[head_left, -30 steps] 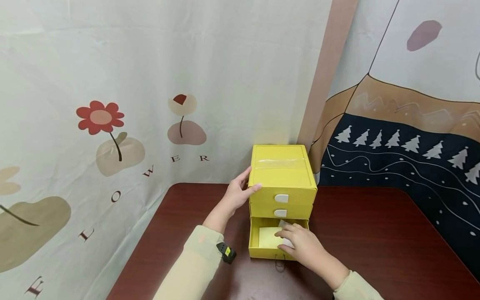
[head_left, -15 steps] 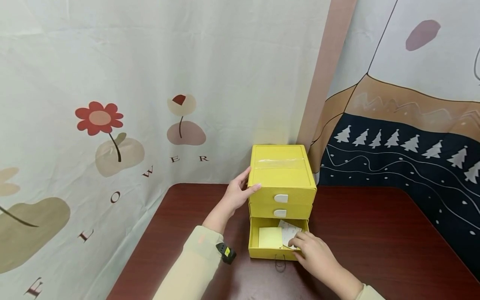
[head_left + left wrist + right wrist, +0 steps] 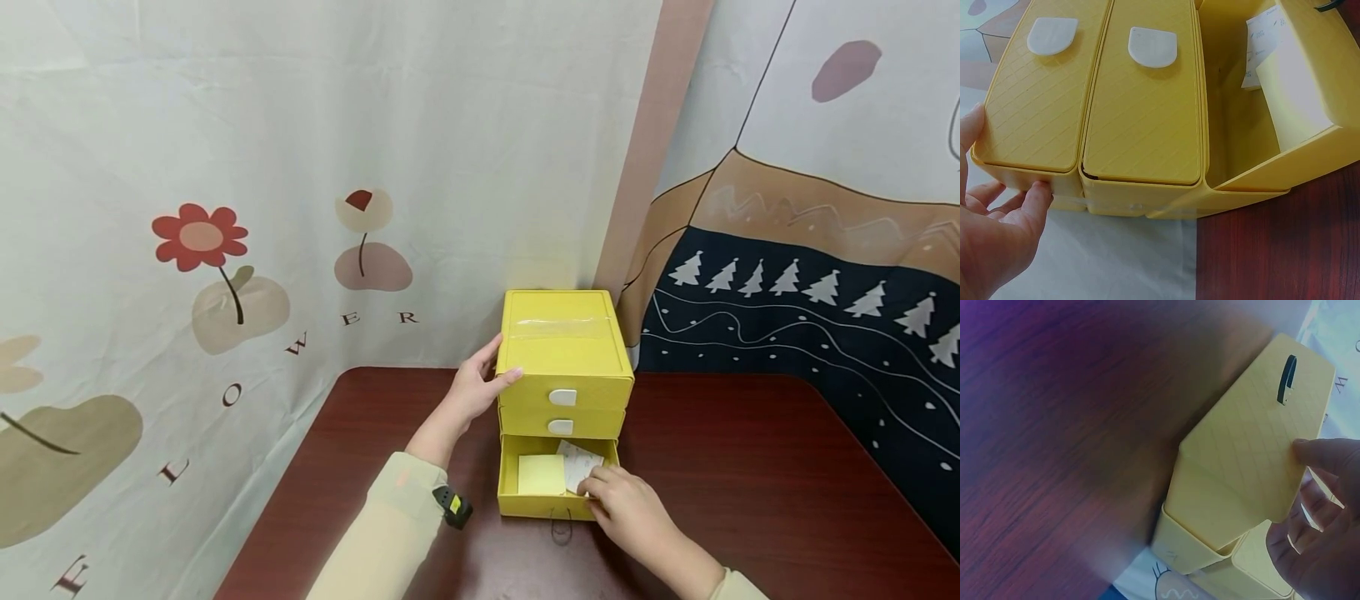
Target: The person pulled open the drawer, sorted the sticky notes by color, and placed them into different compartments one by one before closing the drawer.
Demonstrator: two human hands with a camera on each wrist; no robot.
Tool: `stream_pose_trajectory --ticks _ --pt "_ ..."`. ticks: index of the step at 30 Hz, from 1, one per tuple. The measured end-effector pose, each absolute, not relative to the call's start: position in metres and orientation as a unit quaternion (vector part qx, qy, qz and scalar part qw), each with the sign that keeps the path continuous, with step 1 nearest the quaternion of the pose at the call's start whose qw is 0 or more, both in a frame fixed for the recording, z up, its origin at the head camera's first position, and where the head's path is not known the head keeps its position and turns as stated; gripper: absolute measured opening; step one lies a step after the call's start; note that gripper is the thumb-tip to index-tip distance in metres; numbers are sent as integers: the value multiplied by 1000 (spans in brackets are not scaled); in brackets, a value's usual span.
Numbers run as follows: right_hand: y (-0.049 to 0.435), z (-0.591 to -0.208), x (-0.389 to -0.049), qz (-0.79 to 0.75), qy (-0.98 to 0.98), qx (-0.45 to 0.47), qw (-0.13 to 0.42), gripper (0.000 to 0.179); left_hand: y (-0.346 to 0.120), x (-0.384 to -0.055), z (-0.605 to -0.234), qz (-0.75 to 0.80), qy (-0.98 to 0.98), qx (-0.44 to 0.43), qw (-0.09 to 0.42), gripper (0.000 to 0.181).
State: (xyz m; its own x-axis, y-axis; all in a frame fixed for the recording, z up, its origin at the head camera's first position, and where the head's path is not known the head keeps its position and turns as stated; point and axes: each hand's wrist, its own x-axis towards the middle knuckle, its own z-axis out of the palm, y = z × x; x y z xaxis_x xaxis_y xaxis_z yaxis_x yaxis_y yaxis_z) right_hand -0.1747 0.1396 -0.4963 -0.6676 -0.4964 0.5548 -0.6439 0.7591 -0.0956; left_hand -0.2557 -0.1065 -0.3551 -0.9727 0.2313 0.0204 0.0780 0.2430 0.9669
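A yellow drawer box (image 3: pixel 566 333) stands on the table, its bottom drawer (image 3: pixel 517 505) pulled out. My left hand (image 3: pixel 474 387) rests on the box's upper left side, thumb by the top front corner; the left wrist view shows that hand (image 3: pixel 1004 231) against the side wall. My right hand (image 3: pixel 626 508) grips the right part of the drawer's front wall. In the right wrist view, the right hand's thumb (image 3: pixel 1319 453) lies on the outer face of the front wall (image 3: pixel 1241 450), fingers over the rim. Inside lie a pale yellow paper pad (image 3: pixel 541 475) and a printed white paper (image 3: pixel 576 463).
Two upper drawers with white tabs (image 3: pixel 562 397) sit pushed in. A dark loop handle (image 3: pixel 561 528) hangs from the bottom drawer's front. The dark red table (image 3: pixel 750 483) meets a printed curtain (image 3: pixel 450 167) behind the box.
My right hand has moved from over the papers inside the drawer to the right part of its front wall, uncovering the white paper. The left hand stays put.
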Motion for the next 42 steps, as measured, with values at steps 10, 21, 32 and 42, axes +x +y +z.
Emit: stream_pose_trajectory --ticks 10,21,32,42 --pt "138 -496 -182 126 -888 326 298 30 -106 -256 -355 604 788 98 63 76" --pt "134 -502 -196 83 -864 358 345 19 -107 -255 -355 607 785 102 63 76" --pt "134 -503 -199 37 -847 378 372 18 -108 -256 -356 603 789 101 61 76" --pt "139 -497 -185 15 -852 394 344 42 -107 -257 -357 608 784 104 63 76"
